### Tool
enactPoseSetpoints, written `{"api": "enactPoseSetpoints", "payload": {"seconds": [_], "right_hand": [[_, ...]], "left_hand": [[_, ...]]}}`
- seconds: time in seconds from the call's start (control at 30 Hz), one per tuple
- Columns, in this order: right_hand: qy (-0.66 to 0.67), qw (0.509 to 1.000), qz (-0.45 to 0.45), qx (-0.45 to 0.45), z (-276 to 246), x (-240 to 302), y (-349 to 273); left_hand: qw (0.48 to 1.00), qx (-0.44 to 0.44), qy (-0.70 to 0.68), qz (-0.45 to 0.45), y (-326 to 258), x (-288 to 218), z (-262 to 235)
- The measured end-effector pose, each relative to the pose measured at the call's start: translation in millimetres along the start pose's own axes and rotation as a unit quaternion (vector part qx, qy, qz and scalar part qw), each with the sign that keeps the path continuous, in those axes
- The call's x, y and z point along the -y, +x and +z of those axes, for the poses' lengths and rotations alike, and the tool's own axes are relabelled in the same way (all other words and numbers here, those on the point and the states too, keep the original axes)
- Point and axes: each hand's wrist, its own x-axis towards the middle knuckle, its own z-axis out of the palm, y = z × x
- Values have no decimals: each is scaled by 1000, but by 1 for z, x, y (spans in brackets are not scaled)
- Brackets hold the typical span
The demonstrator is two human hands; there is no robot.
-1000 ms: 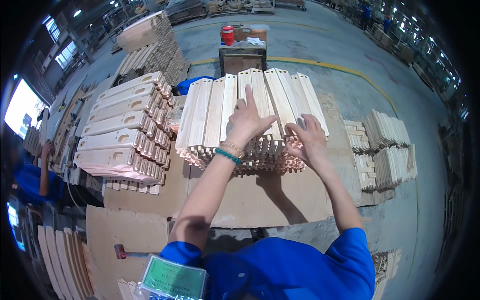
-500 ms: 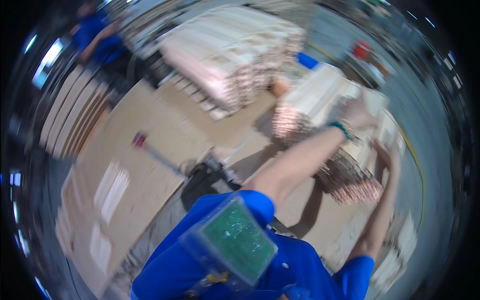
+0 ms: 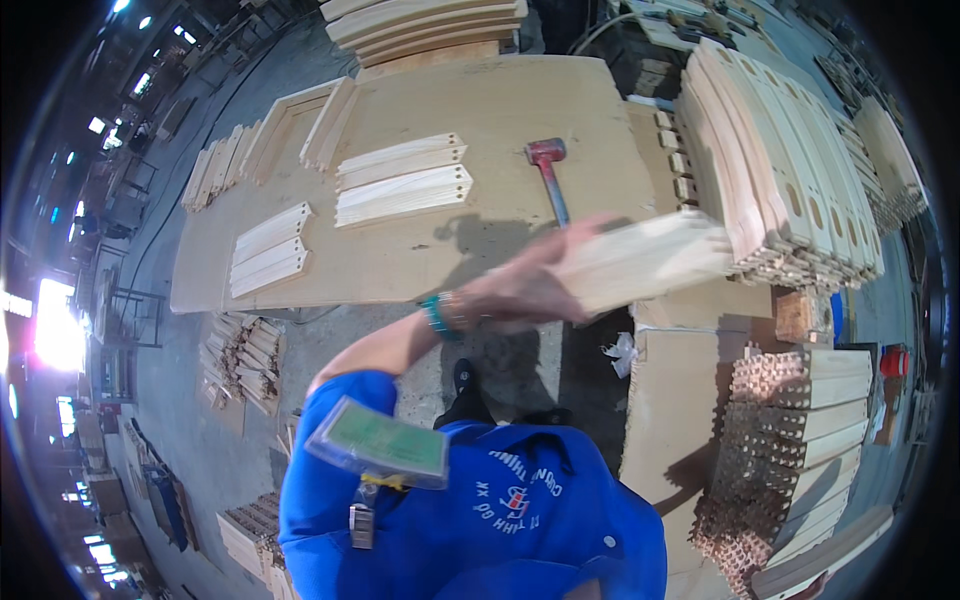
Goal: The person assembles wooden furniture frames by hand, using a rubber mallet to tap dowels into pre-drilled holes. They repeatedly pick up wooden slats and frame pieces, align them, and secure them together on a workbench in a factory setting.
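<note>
Tabletop: a broad, flat, light-brown board surface [image 3: 420,105] fills the far middle, with its near edge running across just beyond the left forearm
Slotted stack: long pale wooden boards with oval holes [image 3: 790,170] are piled high at the far right
Shirt: a royal-blue short-sleeved top [image 3: 470,530] covers the person's torso at the near middle
Slat pile: pale wooden slats with toothed pinkish ends [image 3: 825,430] are heaped at the near right, well apart from the hand
Curved boards: thick, pale, bowed wooden pieces [image 3: 425,35] lie stacked beyond the tabletop's far edge
Held wood: a flat pale wooden piece or bundle of slats [image 3: 650,262], blurred, slants across the right of the tabletop; whether its right end touches the slotted stack cannot be told
Loose slats: pale pointed slats with dark end holes lie in two groups side by side in the middle [image 3: 400,195], another nearer and left [image 3: 270,250]
Left hand: blurred [image 3: 530,285], gripping the left end of the held wood
Right hand: out of sight, so its state cannot be told
Mallet: red-headed with a grey-blue handle [image 3: 547,158], lying just beyond the held wood
Bracelet: teal beads [image 3: 436,316] around the left wrist
</note>
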Motion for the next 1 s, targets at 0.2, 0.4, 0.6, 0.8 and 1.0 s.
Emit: {"api": "enactPoseSetpoints", "payload": {"seconds": [0.2,0.4,0.6,0.8,1.0], "right_hand": [[297,942,99,119,43,145,-90],[461,783,131,396,153,300,-224],[458,657,311,512,203,402,-402],[376,623,360,584,200,424,-493],[439,614,312,577,192,471,-503]], "left_hand": [[864,-75,475,-149,-150,64,-164],[808,-102,568,-119,-199,94,-239],[974,-80,190,-91,-163,82,-168],[982,45,48,-178,-161,94,-160],[995,7,-51,-87,-183,86,-194]]}}
